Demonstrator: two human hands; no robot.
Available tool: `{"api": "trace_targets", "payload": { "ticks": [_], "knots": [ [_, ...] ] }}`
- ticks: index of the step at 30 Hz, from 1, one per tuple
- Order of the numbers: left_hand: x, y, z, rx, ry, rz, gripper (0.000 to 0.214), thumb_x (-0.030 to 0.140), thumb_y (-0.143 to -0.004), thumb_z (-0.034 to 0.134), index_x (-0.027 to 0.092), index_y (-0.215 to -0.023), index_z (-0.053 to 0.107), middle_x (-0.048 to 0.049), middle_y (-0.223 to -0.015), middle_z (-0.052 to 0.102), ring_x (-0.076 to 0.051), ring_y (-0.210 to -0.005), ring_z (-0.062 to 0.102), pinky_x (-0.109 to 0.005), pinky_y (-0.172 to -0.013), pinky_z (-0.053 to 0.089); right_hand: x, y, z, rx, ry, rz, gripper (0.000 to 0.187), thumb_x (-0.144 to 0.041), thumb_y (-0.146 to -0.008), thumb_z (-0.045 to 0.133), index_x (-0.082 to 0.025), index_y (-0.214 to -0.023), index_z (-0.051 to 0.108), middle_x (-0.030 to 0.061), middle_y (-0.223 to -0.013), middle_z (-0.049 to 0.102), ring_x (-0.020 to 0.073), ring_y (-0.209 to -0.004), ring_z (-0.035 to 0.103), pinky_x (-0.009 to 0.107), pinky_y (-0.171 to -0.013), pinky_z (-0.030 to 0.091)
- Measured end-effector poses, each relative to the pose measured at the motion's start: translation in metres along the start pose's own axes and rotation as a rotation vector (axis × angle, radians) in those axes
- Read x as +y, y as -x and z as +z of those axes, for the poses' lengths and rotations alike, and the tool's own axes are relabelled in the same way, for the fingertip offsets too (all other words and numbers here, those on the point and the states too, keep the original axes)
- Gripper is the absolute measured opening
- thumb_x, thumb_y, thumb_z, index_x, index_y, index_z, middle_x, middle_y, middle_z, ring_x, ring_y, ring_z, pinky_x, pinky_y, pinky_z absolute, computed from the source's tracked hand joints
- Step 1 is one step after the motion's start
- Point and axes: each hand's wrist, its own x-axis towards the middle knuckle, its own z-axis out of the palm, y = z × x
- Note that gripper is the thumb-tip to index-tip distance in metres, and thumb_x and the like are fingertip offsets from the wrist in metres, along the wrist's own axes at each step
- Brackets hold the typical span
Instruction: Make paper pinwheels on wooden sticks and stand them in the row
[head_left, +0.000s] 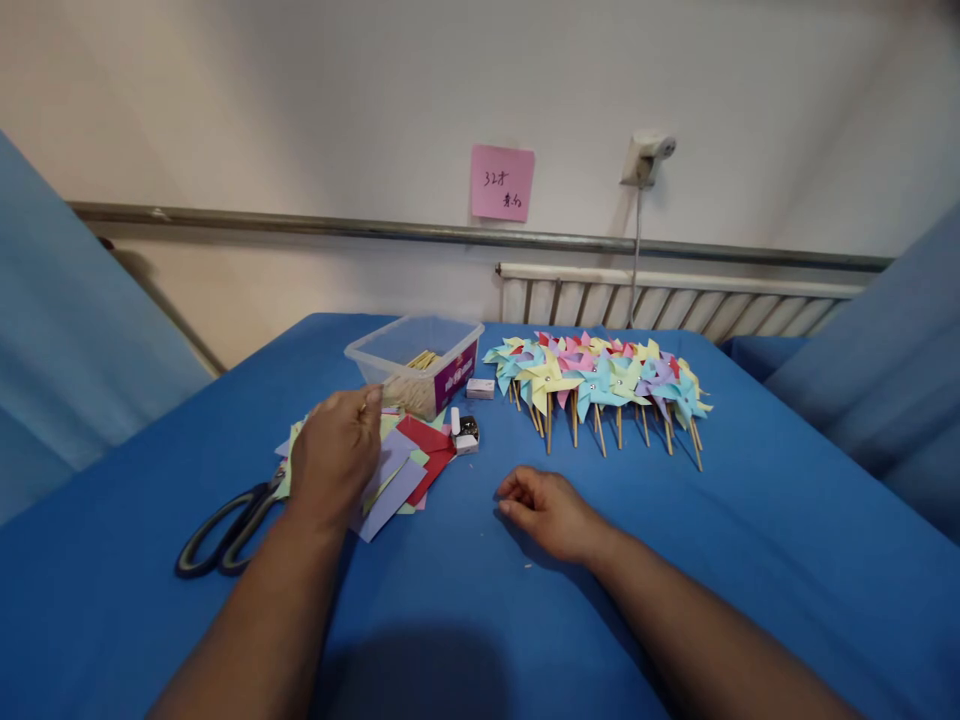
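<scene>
My left hand (335, 450) hovers over a pile of coloured paper pieces (394, 485), just in front of a clear plastic tub (367, 348) of thin wooden sticks (422, 360). Its fingers are closed together; whatever they may hold is hidden. My right hand (555, 512) rests on the blue table, loosely curled, with a gap between thumb and fingers and nothing visible in it. Between the hands and slightly farther back stands a small open box (465, 440) with dark shiny bits inside. Scissors (232, 535) lie left of the pile, their blades hidden beneath paper and my hand.
Many finished paper pinwheels (592, 385) on sticks lie in a cluster at the back right. A small closed white box (481, 388) sits beside the tub. Behind the blue table (750, 560) are a wall, a metal rail (375, 228) and a radiator (675, 298); blue curtains hang on both sides.
</scene>
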Motion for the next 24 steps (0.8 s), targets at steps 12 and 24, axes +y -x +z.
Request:
{"api": "trace_targets", "payload": {
  "ticks": [12, 24],
  "knots": [
    [0.047, 0.032, 0.01, 0.138, 0.555, 0.382, 0.038, 0.033, -0.095, 0.034, 0.022, -0.124, 0.056, -0.0064, -0.123, 0.061, -0.021, -0.116, 0.053, -0.039, -0.101, 0.039, -0.014, -0.001, 0.001, -0.06, -0.718, 0.069, 0.041, -0.054, -0.082, 0.057, -0.016, -0.095, 0.064, 0.0075, -0.086, 0.068, 0.0144, -0.071, 0.062, 0.026, -0.063, 0.045],
    [0.091, 0.059, 0.026, -0.324, 0.5, 0.959, 0.037, 0.04, -0.086, 0.053, 0.037, -0.123, 0.058, -0.0033, -0.144, 0.043, -0.032, -0.137, 0.025, -0.054, -0.108, 0.021, -0.024, 0.001, -0.024, -0.094, -1.284, 0.23, 0.052, -0.058, -0.082, 0.053, -0.015, -0.111, 0.061, 0.0084, -0.105, 0.068, 0.0193, -0.101, 0.063, 0.03, -0.086, 0.05]
  ]
}}
